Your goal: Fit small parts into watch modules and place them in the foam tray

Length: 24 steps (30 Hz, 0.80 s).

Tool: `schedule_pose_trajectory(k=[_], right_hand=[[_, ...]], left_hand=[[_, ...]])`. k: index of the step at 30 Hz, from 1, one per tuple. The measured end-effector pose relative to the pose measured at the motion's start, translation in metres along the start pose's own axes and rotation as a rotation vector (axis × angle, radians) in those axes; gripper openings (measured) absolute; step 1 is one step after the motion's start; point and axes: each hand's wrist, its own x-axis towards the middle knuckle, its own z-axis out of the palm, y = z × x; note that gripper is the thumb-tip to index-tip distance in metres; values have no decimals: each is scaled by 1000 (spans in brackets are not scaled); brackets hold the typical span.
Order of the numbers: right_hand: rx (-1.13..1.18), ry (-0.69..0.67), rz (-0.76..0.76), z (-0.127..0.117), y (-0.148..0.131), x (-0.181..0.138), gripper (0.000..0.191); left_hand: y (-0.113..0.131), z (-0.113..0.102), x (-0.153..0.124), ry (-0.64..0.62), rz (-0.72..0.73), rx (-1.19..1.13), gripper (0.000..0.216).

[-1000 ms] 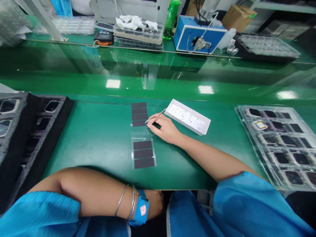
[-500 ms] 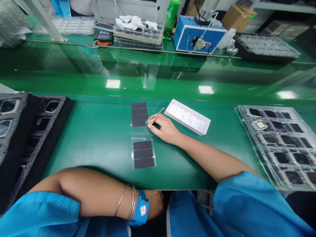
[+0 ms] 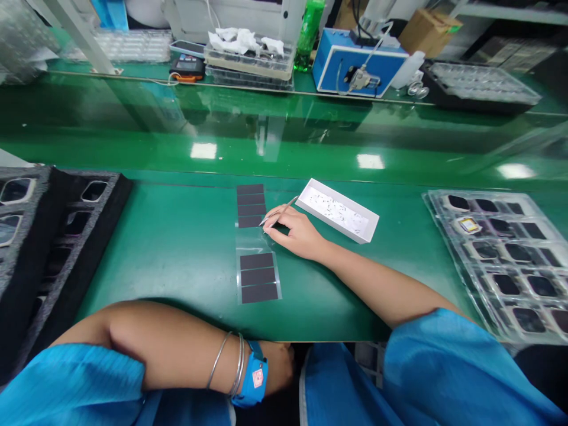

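My right hand is closed around a pair of slim metal tweezers, their tips pointing left. The tips are at the lower right corner of the dark rectangular strips on a clear film sheet; I cannot tell whether they touch. More dark strips lie lower on the same sheet. Just right of the hand, a white open box holds many tiny dark pieces on a white sheet. My left hand is below the table edge, its fingers hidden, with a blue wrist strap and bangles on the wrist.
At left stand black foam trays with framed parts. Stacked clear plastic trays with dark square parts lie at right. A shelf at the back carries a blue box device, a green bottle and several trays.
The tweezer tips and my right fingers have shifted slightly left, toward the upper strips. My left arm stays where it was.
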Motion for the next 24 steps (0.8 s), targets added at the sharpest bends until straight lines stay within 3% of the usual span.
schedule_pose_trajectory(k=[4,12,19,24], right_hand=[[-15,-4,4,-1,-1,1,10],[-36,-16,47,-1,-1,1,12],[-21,-20,43,-1,-2,0,12],[-10,-31,65,-1,-1,0,10]], left_hand=[[-2,-5,0,-112,35,-23,9],[-1,-8,-3,-91,8,19,12],[0,3,-1,14,-8,-3,5],[4,11,4,-15,16,-55,9]])
